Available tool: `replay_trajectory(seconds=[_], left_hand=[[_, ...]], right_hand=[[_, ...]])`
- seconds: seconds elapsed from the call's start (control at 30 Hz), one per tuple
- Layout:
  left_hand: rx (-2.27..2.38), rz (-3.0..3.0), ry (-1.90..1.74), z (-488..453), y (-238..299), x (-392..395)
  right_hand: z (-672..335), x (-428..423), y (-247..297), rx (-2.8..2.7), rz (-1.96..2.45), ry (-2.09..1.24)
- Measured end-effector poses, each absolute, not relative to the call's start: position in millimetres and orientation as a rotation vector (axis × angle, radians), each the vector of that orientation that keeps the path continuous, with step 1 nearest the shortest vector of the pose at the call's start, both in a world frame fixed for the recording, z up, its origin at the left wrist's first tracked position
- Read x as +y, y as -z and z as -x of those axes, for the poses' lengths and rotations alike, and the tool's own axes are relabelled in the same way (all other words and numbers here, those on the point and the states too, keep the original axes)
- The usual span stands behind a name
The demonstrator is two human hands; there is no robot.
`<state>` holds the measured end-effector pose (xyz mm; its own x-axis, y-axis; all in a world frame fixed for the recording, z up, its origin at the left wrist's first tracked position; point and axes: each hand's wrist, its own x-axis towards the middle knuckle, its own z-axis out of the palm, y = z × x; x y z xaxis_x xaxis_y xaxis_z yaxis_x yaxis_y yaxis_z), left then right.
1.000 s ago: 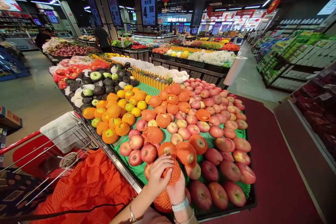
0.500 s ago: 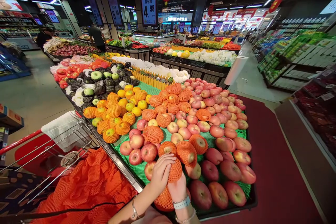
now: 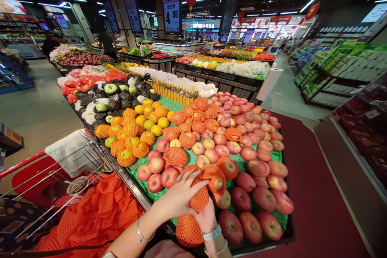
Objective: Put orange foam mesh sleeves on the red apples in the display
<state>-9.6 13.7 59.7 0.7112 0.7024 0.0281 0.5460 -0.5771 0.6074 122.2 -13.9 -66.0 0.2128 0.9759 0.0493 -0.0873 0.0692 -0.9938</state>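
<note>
An apple in an orange foam net is between my two hands, above the near edge of the fruit display. My left hand, with a bracelet on its wrist, curves over the apple from the left, its fingers somewhat spread on the net. From below and the right, my right hand supports it; a pale watch is on that wrist, and its fingers are partly hidden. Another netted apple lies just under my hands. More netted apples sit right beyond my fingers, with bare red apples to the right.
A shopping cart stands at the left against the display, with a heap of orange foam nets beside it. Netted oranges and black-netted green apples fill the display's left part. A plastic bag roll stands at the far right corner.
My left hand's fingers have spread and shifted over the top of the netted apple, and its forearm lies flatter from the left. My right hand still supports the apple. The view has shifted slightly.
</note>
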Motion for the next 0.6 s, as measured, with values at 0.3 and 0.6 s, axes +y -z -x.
replay_trajectory(seconds=[0.3,0.6], left_hand=[[0.905,-2.212,-0.517,6,-37,22],[1.243,-1.623,-1.384,37,-14,126]], right_hand=[[-132,-4,51,-0.361,0.833,-1.587],[-157,3,14,-0.327,0.596,-1.65]])
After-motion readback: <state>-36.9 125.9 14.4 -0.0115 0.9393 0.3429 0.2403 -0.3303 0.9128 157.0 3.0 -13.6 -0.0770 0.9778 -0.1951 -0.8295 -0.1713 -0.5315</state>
